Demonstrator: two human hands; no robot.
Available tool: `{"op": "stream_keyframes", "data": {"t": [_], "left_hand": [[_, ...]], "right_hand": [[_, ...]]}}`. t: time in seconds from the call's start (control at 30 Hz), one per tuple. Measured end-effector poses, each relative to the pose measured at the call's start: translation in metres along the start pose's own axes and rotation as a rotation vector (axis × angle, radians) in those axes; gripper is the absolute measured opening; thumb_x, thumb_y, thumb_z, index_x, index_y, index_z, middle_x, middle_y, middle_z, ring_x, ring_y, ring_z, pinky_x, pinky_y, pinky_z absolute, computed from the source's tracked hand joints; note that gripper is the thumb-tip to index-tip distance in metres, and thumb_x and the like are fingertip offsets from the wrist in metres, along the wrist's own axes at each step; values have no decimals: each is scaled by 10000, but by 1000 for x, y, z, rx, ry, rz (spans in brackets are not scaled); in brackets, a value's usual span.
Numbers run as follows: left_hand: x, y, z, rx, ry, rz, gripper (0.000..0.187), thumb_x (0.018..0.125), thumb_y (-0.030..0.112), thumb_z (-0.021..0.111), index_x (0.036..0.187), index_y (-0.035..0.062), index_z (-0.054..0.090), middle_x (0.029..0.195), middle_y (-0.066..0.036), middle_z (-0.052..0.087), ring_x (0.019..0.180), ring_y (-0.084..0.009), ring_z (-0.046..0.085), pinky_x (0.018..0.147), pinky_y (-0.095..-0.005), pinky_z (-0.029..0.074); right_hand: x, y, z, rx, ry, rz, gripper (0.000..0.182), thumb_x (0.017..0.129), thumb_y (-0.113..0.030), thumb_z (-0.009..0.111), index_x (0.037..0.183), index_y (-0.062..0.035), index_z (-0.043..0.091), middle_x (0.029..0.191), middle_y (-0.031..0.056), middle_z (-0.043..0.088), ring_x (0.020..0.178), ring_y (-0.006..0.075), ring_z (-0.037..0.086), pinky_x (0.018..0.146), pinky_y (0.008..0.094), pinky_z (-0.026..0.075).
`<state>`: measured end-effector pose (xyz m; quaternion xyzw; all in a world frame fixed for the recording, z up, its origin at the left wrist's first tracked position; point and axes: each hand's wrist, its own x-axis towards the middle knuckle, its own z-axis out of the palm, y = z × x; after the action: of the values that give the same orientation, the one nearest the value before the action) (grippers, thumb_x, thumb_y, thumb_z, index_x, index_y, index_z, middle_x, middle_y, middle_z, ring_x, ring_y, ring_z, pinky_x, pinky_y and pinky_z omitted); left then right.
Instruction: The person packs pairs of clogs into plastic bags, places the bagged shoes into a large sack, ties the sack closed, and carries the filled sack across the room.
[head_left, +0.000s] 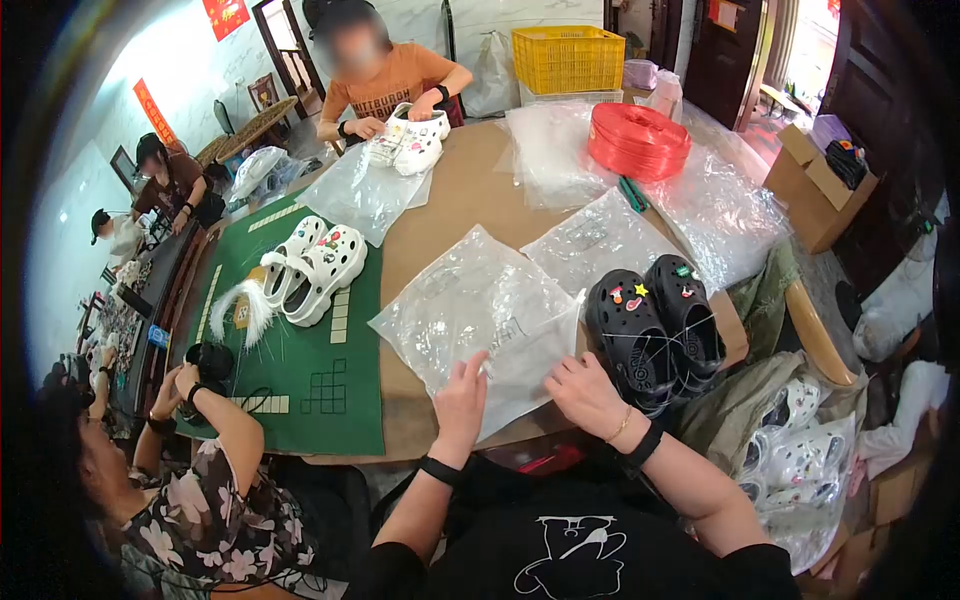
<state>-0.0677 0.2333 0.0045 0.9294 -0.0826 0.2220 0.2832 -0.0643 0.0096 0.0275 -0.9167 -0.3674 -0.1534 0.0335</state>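
The left hand (461,402) and right hand (590,398) lie over the near edge of a clear plastic bag (450,300), flat on the desk (455,215); their fingers are bent, but whether they pinch the film I cannot tell. Just beside the right hand sit black clogs (628,335) (thin strands cross them). Beyond the hands, the bag's print is illegible.

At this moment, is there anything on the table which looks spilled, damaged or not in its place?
Nothing looks spilled or damaged. What looks a little untidy is the bundle of white strands on the green mat, beside the white clogs: its thin strands fan out loosely, whereas the black clogs stand side by side.
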Motion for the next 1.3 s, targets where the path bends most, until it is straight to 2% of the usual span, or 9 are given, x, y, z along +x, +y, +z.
{"op": "stream_keyframes", "data": {"t": [0.17, 0.47, 0.57, 0.67, 0.73, 0.87, 1.07, 1.13, 1.3], "left_hand": [[17, 20, -19, -29, 271, 80, 266, 808, 13, 621, 1036, 144, 654, 827, -57, 524, 640, -242, 596, 515, -363, 480], [27, 40, -47, 17, 272, 59, 407, 815, -45, 608, 1166, 150, 673, 883, -102, 475, 737, -229, 542, 650, -329, 473], [30, 39, -42, 33, 206, 48, 402, 822, -48, 593, 1159, 155, 675, 875, -102, 465, 729, -238, 536, 650, -327, 472], [23, 30, -24, 21, 115, 52, 397, 826, -47, 586, 1155, 157, 676, 868, -104, 455, 732, -246, 536, 645, -328, 470], [20, 26, -13, 58, 159, 91, 369, 818, -10, 612, 1128, 178, 683, 848, -81, 467, 687, -242, 555, 558, -371, 468], [15, 28, -2, 21, 162, 93, 363, 820, -10, 607, 1124, 174, 680, 859, -87, 477, 686, -247, 562, 558, -370, 466], [15, 37, 8, 7, 11, 66, 261, 836, 125, 658, 1092, 170, 673, 880, -101, 505, 683, -282, 591, 566, -398, 484], [15, 38, 8, -32, -27, 57, 258, 857, 175, 656, 1115, 177, 666, 880, -98, 507, 674, -285, 595, 569, -406, 487], [13, 30, 14, -41, -14, -14, 243, 893, 175, 627, 1131, 170, 674, 785, -87, 502, 638, -274, 571, 582, -388, 460]], "right_hand": [[-9, 1, 17, 11, -77, 176, 193, 788, -122, 572, 976, -86, 597, 807, 46, 595, 824, 212, 600, 728, 370, 442], [28, 27, 71, 2, 147, 296, 265, 842, -126, 533, 1096, -76, 586, 835, 83, 608, 825, 236, 644, 589, 350, 535], [32, 16, 32, 128, -113, 290, 269, 839, -120, 542, 1099, -78, 595, 879, 88, 609, 876, 244, 638, 652, 347, 539], [19, 9, -14, 295, 184, 161, 258, 823, -100, 588, 1078, -59, 596, 948, 99, 609, 899, 267, 626, 754, 354, 528], [1, 14, -35, 378, 462, 377, 285, 805, -79, 636, 1083, -42, 586, 1002, 121, 605, 920, 303, 608, 823, 370, 503], [-47, 43, -67, 87, 566, 787, 423, 802, -139, 682, 1173, 6, 538, 1133, 187, 557, 1082, 365, 514, 926, 426, 443], [-72, 72, -49, -69, 64, 1056, 684, 734, -353, 754, 1220, 45, 481, 1032, 189, 586, 968, 336, 581, 798, 416, 494], [-67, 92, -34, -101, -20, 1076, 620, 742, -315, 741, 1185, 33, 481, 838, 170, 652, 767, 339, 657, 647, 429, 525], [-83, 109, -30, -87, 0, 976, 506, 773, -250, 699, 1171, -10, 497, 783, 189, 653, 752, 360, 647, 642, 455, 510]]}}
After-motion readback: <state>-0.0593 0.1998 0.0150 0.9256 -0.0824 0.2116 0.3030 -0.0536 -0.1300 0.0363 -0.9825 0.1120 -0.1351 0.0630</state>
